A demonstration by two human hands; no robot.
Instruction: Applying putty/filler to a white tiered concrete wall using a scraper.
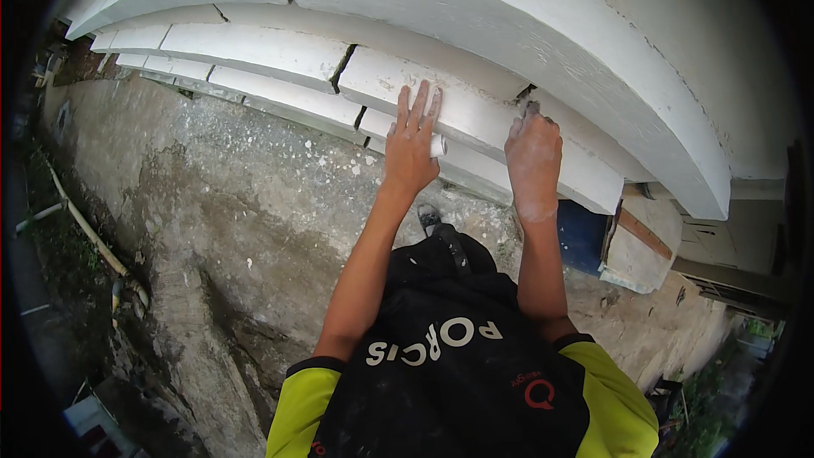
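My left hand lies against the upper of two white ledges, its fingers stretched out along the surface. A short white tube juts out between the thumb and palm, apparently held there; most of it is hidden under the hand. Farther right, my right hand is closed in a fist, dusted white on the knuckles and wrist. From it a small grey-tipped tool pokes up beside a dark crack in the white band. The fist hides the rest of the tool.
A thick curved white ledge overhangs the far side, with dark joints in the ledges. Below lies stained, white-spattered concrete, with my shoe on it. A blue panel stands at right; pipes run at left.
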